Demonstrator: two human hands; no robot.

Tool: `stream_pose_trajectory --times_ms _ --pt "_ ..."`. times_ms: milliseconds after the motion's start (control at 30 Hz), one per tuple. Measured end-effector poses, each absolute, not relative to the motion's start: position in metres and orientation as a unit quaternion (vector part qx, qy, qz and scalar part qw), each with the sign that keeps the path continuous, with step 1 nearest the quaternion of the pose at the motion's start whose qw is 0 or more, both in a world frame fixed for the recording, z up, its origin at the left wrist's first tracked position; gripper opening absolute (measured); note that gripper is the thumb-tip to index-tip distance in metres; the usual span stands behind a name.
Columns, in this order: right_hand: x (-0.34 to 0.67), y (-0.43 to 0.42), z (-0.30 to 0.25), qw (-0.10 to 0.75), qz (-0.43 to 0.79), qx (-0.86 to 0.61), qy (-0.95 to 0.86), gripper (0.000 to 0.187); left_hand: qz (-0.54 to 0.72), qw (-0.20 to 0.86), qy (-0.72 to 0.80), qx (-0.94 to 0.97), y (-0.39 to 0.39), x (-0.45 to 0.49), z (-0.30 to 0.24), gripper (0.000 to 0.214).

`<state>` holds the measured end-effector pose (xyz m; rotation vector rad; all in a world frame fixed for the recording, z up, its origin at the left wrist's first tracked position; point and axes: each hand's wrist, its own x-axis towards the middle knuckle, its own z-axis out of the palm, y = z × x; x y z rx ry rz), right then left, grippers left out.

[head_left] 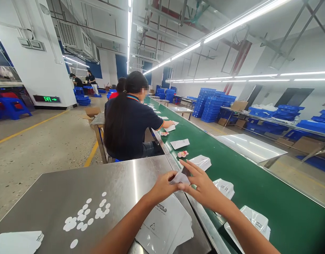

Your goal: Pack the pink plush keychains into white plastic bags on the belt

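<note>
Over the seam between the steel table and the green belt, my left hand (162, 188) pinches a small white plastic bag (179, 178). My right hand (203, 185) has its thumb on the same bag and its fingers spread around the far side; the fingertips partly hide the bag's edge. Beneath my wrists lies a fanned stack of flat printed white bags (164, 225). Beyond my fingers a pink and white flower-shaped piece (182, 154) rests on the belt, near a filled white bag (202, 162).
Loose white round stickers (81, 217) and a pile of white cards (18, 241) lie on the steel table (117, 176). The green conveyor belt (257, 183) carries several white bags. A seated co-worker (127, 120) reaches over it ahead. Blue crates (212, 102) stand beyond.
</note>
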<state>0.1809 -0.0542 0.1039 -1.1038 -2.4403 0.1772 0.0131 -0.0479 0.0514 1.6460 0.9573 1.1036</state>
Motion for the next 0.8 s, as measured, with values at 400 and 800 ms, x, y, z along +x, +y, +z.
stream_pose_trajectory --times_ms 400,800 --pt "0.323 0.022 0.063 0.204 0.049 -0.748 -0.63 0.039 0.232 0.337 0.516 0.753 -0.016 -0.033 0.025 0.051" --pt "0.257 -0.007 0.047 0.328 -0.065 -0.542 -0.771 0.033 0.17 0.303 0.434 0.831 -0.011 -0.03 0.003 0.01"
